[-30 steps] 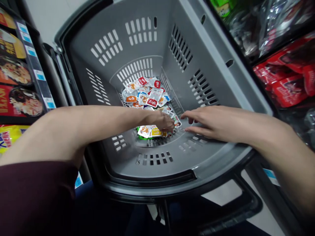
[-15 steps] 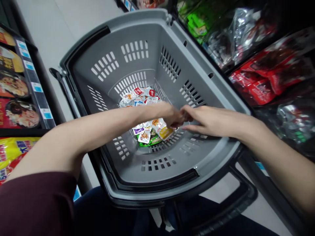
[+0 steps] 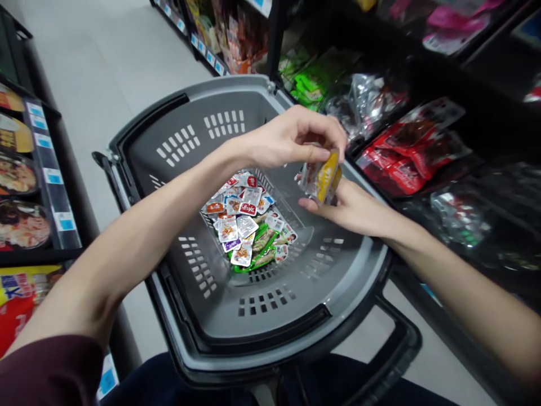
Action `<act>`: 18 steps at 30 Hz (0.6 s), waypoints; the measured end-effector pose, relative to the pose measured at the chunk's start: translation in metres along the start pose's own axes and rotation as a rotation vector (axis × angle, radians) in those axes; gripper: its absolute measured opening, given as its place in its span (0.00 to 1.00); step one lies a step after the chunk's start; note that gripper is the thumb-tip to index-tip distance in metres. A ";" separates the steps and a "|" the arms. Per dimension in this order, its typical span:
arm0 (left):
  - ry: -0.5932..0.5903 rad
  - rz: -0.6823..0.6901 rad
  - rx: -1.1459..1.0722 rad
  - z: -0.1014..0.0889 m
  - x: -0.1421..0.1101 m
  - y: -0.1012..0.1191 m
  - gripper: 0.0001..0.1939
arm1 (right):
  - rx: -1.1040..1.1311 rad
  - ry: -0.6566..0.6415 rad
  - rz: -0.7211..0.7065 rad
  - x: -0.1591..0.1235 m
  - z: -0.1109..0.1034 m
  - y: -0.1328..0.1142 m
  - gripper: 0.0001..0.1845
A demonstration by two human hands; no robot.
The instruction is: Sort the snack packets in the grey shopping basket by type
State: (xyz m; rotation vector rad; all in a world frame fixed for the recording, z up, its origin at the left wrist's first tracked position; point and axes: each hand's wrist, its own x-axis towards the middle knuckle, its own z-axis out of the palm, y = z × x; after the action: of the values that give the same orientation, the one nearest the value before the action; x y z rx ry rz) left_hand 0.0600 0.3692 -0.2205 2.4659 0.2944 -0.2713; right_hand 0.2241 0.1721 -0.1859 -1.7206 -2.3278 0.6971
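Observation:
Above the right side of a grey shopping basket, my left hand pinches small snack packets with a yellow label from the top. My right hand is closed around them from below and the right, its fingers partly hidden behind them. How many packets are held, I cannot tell. Inside the basket lies a pile of small snack packets, mostly silver and white with red, orange and purple labels. Beside them, at the basket's bottom, is a green-edged clear snack bag.
Shelves on the right hold red snack bags, green bags and silver packs. On the left, a shelf with price tags carries food tubs. The basket's black handle sticks out toward me.
Both hands have risen out of the basket with the packets, my left hand most. The view has tilted up, showing more of the aisle and right-hand shelves. The pile in the basket is less covered.

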 end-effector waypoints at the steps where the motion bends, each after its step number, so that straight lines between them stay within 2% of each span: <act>1: 0.036 0.005 -0.072 0.001 -0.002 0.008 0.37 | 0.025 0.028 0.022 0.000 0.000 0.000 0.37; 3: 0.192 0.024 -0.295 0.000 -0.009 0.029 0.34 | 0.191 0.081 0.065 0.000 0.001 0.000 0.34; 6: 0.600 0.059 -0.827 -0.003 -0.021 0.059 0.20 | 0.630 0.164 0.108 0.002 0.005 0.000 0.30; 8: 0.817 0.067 -1.200 -0.006 -0.025 0.071 0.15 | 0.887 0.205 0.139 0.004 0.006 0.000 0.27; 9: 0.880 0.066 -1.342 -0.006 -0.025 0.074 0.14 | 0.979 0.216 0.153 0.004 0.006 -0.001 0.26; 12: 0.941 0.050 -1.554 -0.006 -0.019 0.079 0.13 | 1.120 0.238 0.183 0.003 0.005 -0.003 0.24; 18: 0.918 0.074 -1.698 0.008 -0.009 0.099 0.11 | 1.064 0.208 0.178 -0.007 0.004 -0.005 0.32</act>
State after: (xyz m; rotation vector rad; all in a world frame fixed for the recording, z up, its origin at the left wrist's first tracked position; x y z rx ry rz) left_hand 0.0780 0.2856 -0.1682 0.7409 0.4952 0.8493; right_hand 0.2209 0.1637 -0.1859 -1.3511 -1.2289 1.3613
